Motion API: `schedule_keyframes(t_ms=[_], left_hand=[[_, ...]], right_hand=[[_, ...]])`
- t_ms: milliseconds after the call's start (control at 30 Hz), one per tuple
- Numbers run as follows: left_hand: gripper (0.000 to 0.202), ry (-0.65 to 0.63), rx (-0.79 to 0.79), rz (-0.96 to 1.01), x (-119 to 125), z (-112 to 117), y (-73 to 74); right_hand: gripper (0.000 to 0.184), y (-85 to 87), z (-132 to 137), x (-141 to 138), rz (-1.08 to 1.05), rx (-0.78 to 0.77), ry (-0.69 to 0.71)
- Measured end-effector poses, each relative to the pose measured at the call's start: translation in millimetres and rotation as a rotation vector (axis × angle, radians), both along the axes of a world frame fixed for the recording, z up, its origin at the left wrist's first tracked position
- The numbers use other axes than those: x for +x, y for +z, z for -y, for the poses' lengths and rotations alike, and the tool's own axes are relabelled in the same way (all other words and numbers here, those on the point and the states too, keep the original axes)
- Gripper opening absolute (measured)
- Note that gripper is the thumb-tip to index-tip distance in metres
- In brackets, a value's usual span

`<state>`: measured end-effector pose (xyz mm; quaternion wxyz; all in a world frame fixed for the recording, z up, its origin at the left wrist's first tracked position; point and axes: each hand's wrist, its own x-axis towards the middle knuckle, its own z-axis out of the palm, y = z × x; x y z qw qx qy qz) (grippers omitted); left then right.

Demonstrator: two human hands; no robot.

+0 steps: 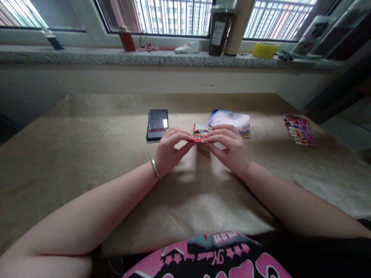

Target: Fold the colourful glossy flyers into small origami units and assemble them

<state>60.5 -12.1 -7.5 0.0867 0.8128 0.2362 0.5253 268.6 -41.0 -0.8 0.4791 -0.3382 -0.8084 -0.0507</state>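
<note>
The tan, slightly creased worktop carries a dark phone far left of centre, overlapping pale sheets right of it, and colourful overlapping cards at far right.

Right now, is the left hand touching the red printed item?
Touching. The head view shows the left hand pinching the red printed item at its left edge.

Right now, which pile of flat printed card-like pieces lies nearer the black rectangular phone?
The pale bluish pile; the spread reddish-pink pile lies farther away, to the right.
</note>
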Motion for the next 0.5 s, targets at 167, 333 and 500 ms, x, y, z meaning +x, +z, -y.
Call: schedule_keyframes(t_ms=[167,333,500], left_hand=[[0.007,-0.027,-0.019,0.01,0.4,0.2,-1.7],[0.003,-0.033,-0.046,0.021,0.4,1.3,-0.7],[0.003,-0.033,-0.056,0.029,0.4,1.2,-0.2]], right_hand=[[0.01,1.3,0.7,-0.5,0.013,0.014,-0.004],[0.01,2.7,1.7,-2.2,0.003,0.001,-0.008],[0.012,0.5,1.2,-1.8,-0.035,-0.023,-0.024]])
